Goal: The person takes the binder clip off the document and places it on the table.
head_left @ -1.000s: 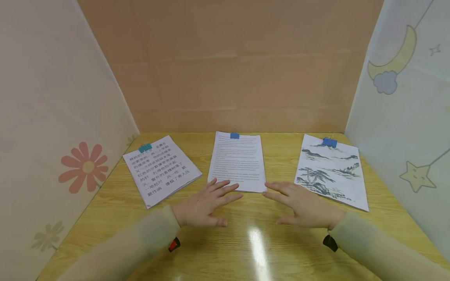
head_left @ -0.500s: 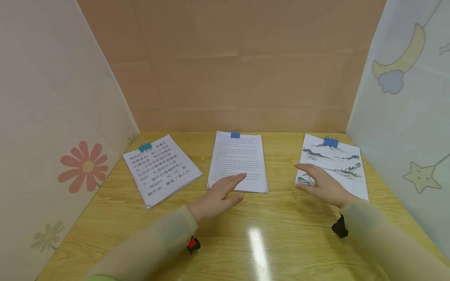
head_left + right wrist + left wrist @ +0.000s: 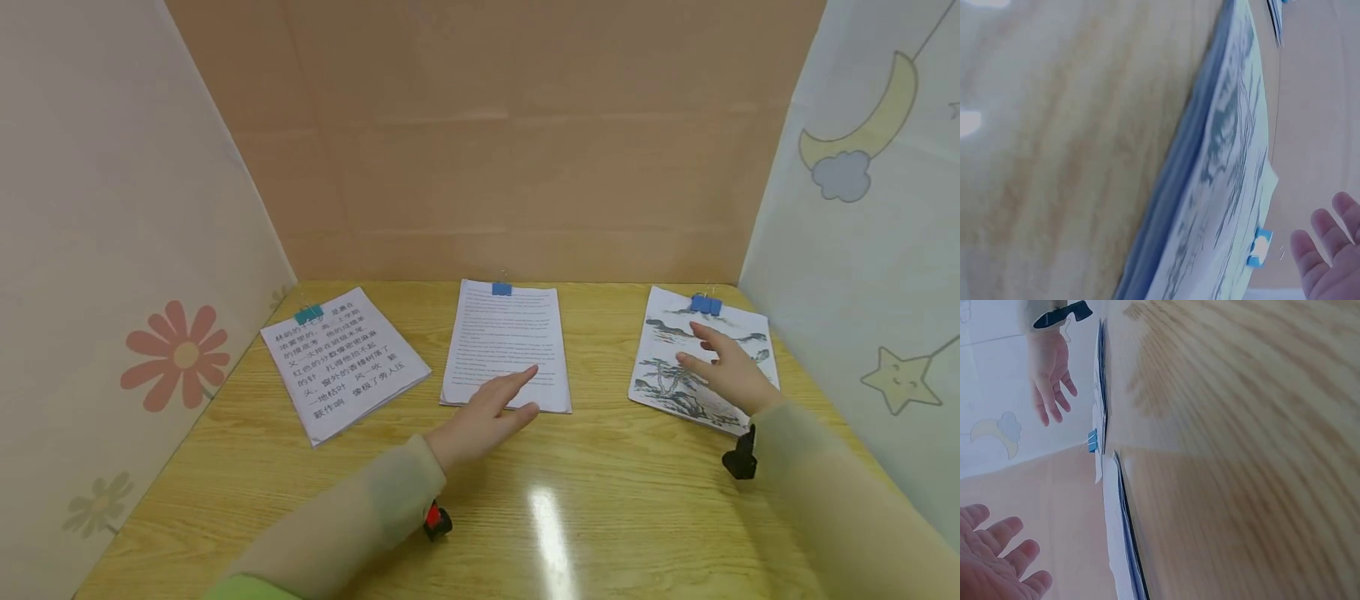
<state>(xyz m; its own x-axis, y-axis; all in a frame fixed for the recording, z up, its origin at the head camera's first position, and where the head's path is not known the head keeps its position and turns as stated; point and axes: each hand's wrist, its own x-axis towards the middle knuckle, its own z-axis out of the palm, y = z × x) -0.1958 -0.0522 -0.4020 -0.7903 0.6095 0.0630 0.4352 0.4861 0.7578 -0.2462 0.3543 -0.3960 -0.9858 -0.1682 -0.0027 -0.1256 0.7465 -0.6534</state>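
Observation:
My right hand (image 3: 727, 371) hovers over a stack of papers (image 3: 663, 383) printed with an ink landscape, its fingers extended and holding nothing. A blue binder clip (image 3: 707, 305) grips that stack's top edge, just beyond the fingertips. In the right wrist view the stack's layered edge (image 3: 1175, 181) shows below the raised fingers (image 3: 1329, 234). My left hand (image 3: 483, 421) is held with straight fingers above the lower edge of the middle stack of printed text (image 3: 504, 350), also clipped in blue (image 3: 502, 289). In the left wrist view its fingers (image 3: 1022, 553) are spread beside the paper edges.
On the left lies a stack of papers with large Chinese characters (image 3: 345, 362), angled, with a teal binder clip (image 3: 308, 315). The wooden table (image 3: 360, 467) ends at a tan back panel (image 3: 510, 167). Pale side panels (image 3: 847, 275) with flower, moon and star drawings flank it.
My right hand has moved right and forward from near the middle stack to over the landscape stack. The left hand has shifted slightly right and turned on its side. The papers stay in place.

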